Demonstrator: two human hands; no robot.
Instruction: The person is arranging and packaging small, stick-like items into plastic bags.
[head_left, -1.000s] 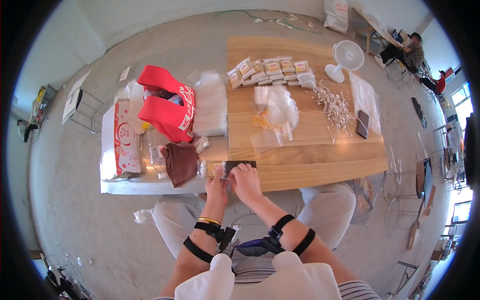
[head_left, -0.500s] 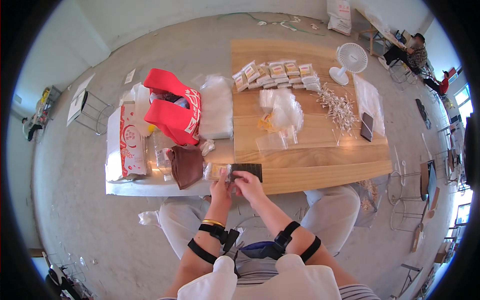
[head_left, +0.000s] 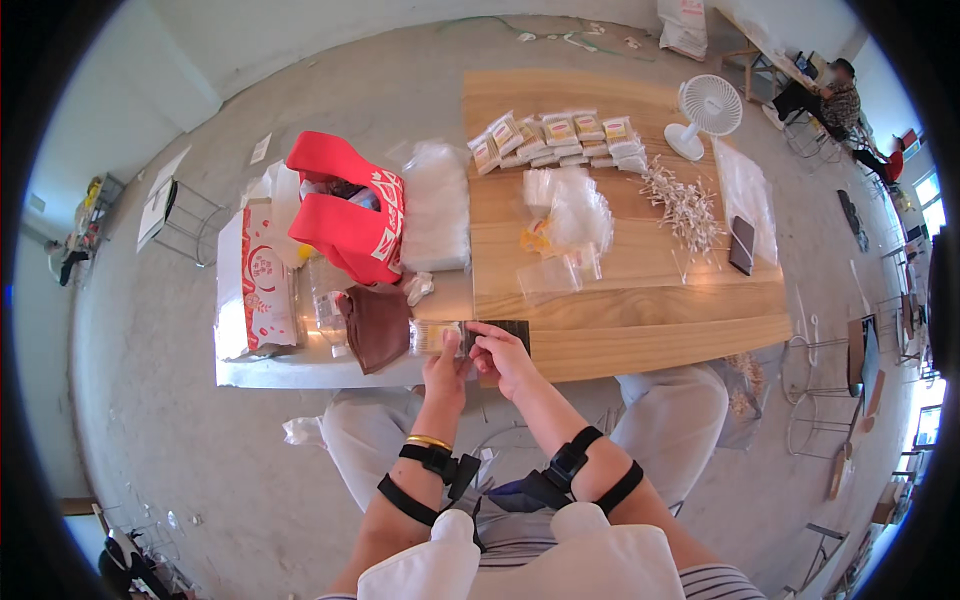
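your left hand (head_left: 445,368) and right hand (head_left: 503,357) both pinch the small clear packet (head_left: 440,336) at the wooden table (head_left: 640,300) edge; keep it flat, grip even.

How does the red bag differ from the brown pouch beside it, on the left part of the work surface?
The red bag is bright red with white markings; the brown pouch is plain dark brown. The red bag is clearly larger and bulges open at its top; the brown pouch lies flatter. The brown pouch lies nearer the left hand. Both look soft.
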